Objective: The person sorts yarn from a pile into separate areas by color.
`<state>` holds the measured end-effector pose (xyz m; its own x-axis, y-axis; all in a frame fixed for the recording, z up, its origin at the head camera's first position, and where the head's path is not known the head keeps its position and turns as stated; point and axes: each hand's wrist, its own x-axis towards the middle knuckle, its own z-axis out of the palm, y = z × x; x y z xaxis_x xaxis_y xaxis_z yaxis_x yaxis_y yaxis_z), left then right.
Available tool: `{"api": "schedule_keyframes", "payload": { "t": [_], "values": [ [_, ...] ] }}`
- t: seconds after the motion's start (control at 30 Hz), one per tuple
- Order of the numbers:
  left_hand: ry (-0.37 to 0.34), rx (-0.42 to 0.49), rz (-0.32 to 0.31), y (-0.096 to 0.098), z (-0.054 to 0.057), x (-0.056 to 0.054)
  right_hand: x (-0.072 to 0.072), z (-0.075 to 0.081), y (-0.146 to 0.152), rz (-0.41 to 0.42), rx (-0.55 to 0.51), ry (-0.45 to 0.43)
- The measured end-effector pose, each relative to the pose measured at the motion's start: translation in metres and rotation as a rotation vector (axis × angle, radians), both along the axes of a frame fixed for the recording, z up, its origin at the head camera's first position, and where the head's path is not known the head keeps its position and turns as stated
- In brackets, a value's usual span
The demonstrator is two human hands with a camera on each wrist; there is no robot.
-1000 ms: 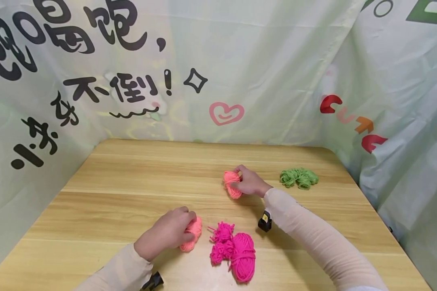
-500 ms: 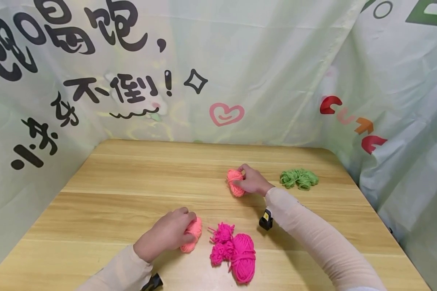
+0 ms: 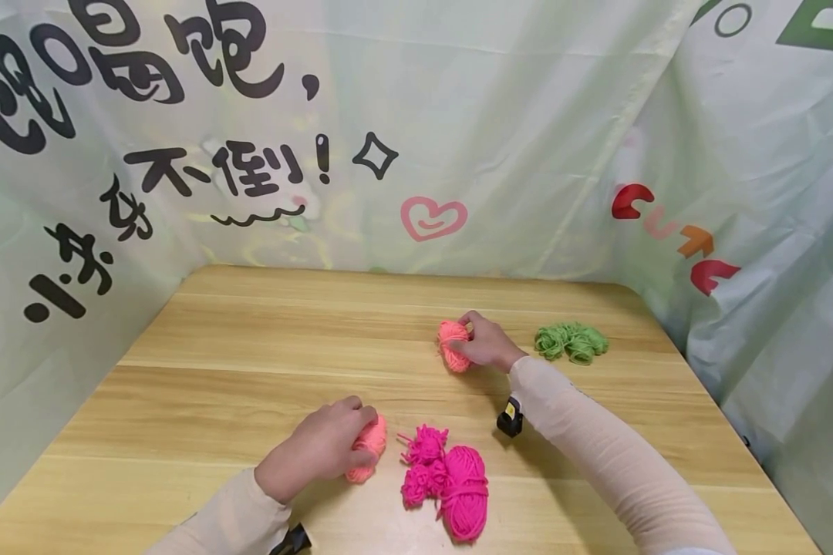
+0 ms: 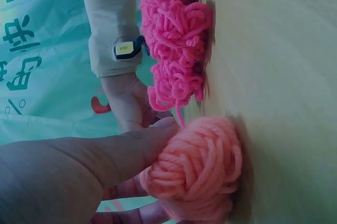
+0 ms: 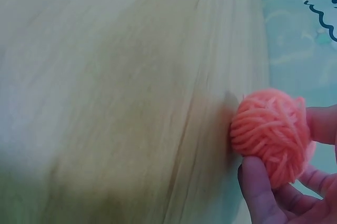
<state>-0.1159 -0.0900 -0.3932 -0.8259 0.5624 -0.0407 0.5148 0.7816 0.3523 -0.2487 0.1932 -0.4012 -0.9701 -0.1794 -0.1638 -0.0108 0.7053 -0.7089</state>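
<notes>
My left hand (image 3: 322,443) grips a small coral yarn ball (image 3: 371,445) on the table, left of the magenta yarn. The left wrist view shows thumb and fingers around that coral yarn ball (image 4: 197,166). Farther back, my right hand (image 3: 489,344) holds a second coral yarn ball (image 3: 453,346) by its right side. Thumb and fingertips pinch this ball (image 5: 271,134) in the right wrist view, close to the wood surface. A green yarn bundle (image 3: 571,341) lies to the right of the right hand.
A magenta skein (image 3: 465,493) and a tangled magenta clump (image 3: 425,466) lie side by side at the front of the wooden table (image 3: 250,331). Printed fabric (image 3: 514,139) hangs behind and along both sides. A black wrist camera (image 3: 510,418) sits under the right sleeve.
The right hand has shifted slightly right and back with its coral yarn ball, toward the green bundle. My left hand and its ball have stayed nearly still.
</notes>
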Motion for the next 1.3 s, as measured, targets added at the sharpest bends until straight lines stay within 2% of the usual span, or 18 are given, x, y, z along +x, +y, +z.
{"api": "schedule_keyframes", "payload": {
  "t": [0.7,0.97,1.3],
  "values": [
    [0.023,0.055,-0.023,-0.001,-0.004,-0.001,-0.005,-0.003,0.008,-0.006,0.048,0.033],
    [-0.025,0.048,-0.02,-0.001,-0.002,0.0,-0.01,-0.006,0.01,-0.007,0.095,0.055],
    [-0.02,0.063,-0.055,-0.002,-0.004,-0.002,-0.013,-0.007,0.011,-0.014,0.112,0.071]
  ]
}}
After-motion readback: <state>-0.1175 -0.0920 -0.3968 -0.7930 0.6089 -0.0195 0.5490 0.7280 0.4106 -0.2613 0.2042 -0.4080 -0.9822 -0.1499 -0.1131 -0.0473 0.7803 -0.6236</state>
